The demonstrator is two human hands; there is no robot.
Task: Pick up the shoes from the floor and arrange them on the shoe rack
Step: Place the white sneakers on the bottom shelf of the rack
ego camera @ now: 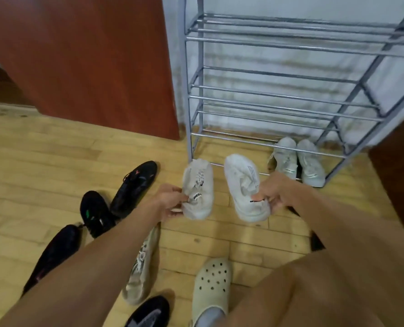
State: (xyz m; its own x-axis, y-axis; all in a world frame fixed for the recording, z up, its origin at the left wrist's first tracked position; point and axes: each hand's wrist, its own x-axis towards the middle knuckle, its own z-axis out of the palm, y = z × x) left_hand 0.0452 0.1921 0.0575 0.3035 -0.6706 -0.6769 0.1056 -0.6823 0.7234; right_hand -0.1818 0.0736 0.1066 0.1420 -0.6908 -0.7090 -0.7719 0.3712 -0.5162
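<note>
Holding one white shoe in each hand, the person brings the pair toward the rack point(288, 102). The left shoe point(198, 190) hangs just in front of the rack's left front leg, and the right shoe point(244, 187) is just in front of the lowest shelf, to the left of the grey pair point(296, 161) that already sits at the right end of that shelf. Both shoes are off the floor point(54, 161), toes pointing to the rack.

The fingers of the left hand point(170, 204) are closed on the heel and tongue of the left shoe, near its label. The fingers of the right hand point(275, 194) are closed around the collar of the right shoe.

To do this step well, I think the hands should move forward together and keep the toes level, so that both soles come down across the bars and do not slip between them. The free place on the lowest shelf is left of the grey pair, so the white pair should go there, side by side and near the grey pair, without pushing it. The grips should loosen only when the soles rest on the bars.

Further from the rack, black shoes point(116, 197), a beige shoe point(140, 263) and a clog point(211, 284) are not yet picked up.
</note>
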